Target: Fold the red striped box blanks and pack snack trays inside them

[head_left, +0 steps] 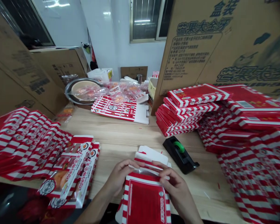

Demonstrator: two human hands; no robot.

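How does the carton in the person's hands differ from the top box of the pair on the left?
The held carton is open at its far end; the top box shows no open flaps.
The held carton's upper face is mostly plain red; the top box displays food and a cartoon face.
The left hand and right hand hold the held carton; the top box lies partly over a similar box.
Both have red-and-white stripes.

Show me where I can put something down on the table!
Bare wood lies between the striped carton and left hand, and between the tape dispenser and right box stack, with tiny scraps. Boxes crowd both sides; wrapped packets crowd the back.
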